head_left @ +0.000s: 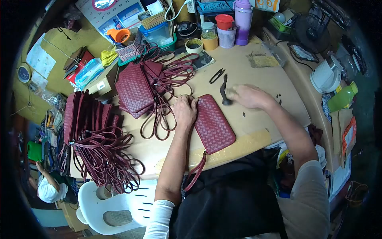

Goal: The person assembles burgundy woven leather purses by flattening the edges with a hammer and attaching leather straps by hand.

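Apron [227, 195]; right hand [247, 96] angled toward hammer [225, 91]

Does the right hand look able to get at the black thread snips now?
Probably yes. The right hand is close; only a dark hammer-like tool lies between it and the black thread snips, seemingly low enough to reach over.

R fingers [234, 94] blurred; calendar [94, 19] cut off @ top.

the hands [186, 110] flank a woven maroon pouch [215, 124].
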The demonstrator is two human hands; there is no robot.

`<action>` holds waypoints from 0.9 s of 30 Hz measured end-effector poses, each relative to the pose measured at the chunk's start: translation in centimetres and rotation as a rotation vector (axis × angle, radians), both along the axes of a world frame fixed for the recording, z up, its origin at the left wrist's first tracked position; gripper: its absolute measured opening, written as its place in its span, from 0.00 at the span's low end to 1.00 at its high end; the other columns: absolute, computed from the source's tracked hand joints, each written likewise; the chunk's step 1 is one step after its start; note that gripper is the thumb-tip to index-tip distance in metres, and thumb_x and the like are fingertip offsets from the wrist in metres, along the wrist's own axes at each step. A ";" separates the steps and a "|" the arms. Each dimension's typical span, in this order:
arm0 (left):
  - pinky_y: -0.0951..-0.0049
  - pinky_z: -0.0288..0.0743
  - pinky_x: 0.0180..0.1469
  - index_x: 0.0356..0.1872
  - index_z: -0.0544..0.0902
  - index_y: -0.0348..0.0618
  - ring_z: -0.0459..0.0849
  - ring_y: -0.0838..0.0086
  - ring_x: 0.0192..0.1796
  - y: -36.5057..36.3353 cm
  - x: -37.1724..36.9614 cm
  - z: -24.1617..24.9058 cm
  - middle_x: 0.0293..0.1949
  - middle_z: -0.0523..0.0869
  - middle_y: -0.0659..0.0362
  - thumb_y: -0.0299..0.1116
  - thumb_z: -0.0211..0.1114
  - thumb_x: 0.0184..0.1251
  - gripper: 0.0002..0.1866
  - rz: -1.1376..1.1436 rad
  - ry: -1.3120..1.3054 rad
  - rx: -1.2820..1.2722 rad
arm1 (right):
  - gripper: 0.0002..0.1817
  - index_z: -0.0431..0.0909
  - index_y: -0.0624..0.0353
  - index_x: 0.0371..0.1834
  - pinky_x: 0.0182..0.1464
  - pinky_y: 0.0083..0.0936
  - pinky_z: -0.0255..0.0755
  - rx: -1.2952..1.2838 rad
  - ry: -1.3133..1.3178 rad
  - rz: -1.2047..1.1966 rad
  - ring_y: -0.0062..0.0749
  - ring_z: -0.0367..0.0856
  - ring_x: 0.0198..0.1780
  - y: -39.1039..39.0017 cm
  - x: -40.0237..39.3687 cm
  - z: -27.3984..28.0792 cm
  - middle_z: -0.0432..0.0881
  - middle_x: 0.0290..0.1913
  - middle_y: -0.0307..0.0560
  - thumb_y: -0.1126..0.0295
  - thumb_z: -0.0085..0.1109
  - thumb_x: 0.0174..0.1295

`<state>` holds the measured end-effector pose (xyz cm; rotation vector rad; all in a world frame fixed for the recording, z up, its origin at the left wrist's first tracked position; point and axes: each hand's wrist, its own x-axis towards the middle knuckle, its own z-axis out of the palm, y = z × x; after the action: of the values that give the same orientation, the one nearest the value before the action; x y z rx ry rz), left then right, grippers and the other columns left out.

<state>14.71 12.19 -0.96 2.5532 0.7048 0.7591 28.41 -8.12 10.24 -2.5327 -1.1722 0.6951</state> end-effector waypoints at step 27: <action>0.53 0.71 0.50 0.40 0.80 0.39 0.82 0.51 0.44 -1.9 -3.6 1.6 0.38 0.84 0.47 0.43 0.61 0.68 0.15 -0.080 0.229 -0.063 | 0.22 0.72 0.65 0.46 0.48 0.52 0.71 0.374 0.060 -0.097 0.66 0.79 0.45 -11.0 -12.8 -1.8 0.80 0.38 0.69 0.53 0.51 0.70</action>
<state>11.14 10.28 0.66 2.6182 0.6788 0.4155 15.63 -19.13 8.45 -2.2231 -1.0402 0.4730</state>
